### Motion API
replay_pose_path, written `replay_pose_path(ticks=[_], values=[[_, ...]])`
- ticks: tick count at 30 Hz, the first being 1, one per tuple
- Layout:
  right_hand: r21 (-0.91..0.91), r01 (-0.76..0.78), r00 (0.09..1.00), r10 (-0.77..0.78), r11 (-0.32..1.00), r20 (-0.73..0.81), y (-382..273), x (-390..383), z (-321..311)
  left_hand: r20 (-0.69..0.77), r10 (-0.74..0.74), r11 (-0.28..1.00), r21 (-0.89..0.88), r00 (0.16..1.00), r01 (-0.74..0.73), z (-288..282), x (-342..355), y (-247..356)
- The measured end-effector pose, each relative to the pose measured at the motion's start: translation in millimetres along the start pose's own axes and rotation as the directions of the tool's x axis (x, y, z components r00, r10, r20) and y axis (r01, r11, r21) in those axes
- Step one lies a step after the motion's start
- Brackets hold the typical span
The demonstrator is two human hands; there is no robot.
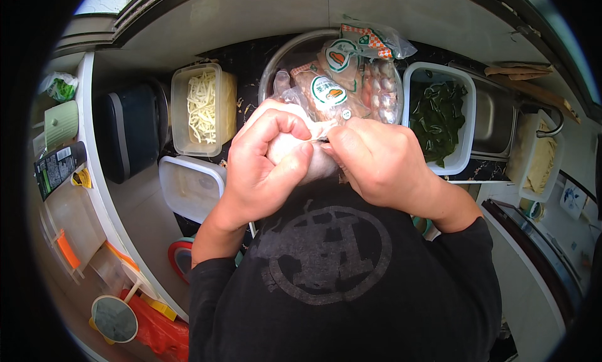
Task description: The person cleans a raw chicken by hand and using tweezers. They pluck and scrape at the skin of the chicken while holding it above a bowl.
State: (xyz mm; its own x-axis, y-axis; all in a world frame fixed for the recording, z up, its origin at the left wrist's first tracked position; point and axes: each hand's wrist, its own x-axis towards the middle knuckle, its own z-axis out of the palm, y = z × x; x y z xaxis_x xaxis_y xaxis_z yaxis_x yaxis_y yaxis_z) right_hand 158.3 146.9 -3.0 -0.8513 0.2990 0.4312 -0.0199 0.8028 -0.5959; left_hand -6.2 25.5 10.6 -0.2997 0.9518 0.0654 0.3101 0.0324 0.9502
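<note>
Head view: left hand (256,160) and right hand (384,161) on whitish bag (320,166)

Pale bundle (320,167) pt. hidden, shirt (345,280) btm cropped

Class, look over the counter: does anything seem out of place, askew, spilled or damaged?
I see no clear spill or damage. The one mildly untidy thing is the hindmost plastic package: its clear end pokes out past the rim of the metal bowl instead of lying inside.

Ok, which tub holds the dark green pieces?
The white tub just right of the metal bowl: it alone among the tubs shows dark green pieces.
</note>
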Motion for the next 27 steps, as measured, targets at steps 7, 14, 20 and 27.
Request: replay_pose_path(ticks=[7,14,20,27], values=[[0.138,-0.100,0.992,0.110,0.985,-0.068,0,0,1,-0.017,-0.002,1.000,0.008,1.000,0.002,2,0,-1],[0.333,-0.127,0.992,0.119,0.934,0.044,11,4,3,-0.021,0.046,0.997,0.058,0.999,-0.045,1,1,1],[0.388,-0.142,0.990,0.134,0.911,0.046,16,6,7,-0.037,0.015,1.000,0.009,0.999,-0.015,3,2,2],[0.480,-0.224,0.972,0.228,0.848,0.051,8,8,2,-0.054,0.048,0.997,0.064,0.997,-0.044,2,5,-3]])
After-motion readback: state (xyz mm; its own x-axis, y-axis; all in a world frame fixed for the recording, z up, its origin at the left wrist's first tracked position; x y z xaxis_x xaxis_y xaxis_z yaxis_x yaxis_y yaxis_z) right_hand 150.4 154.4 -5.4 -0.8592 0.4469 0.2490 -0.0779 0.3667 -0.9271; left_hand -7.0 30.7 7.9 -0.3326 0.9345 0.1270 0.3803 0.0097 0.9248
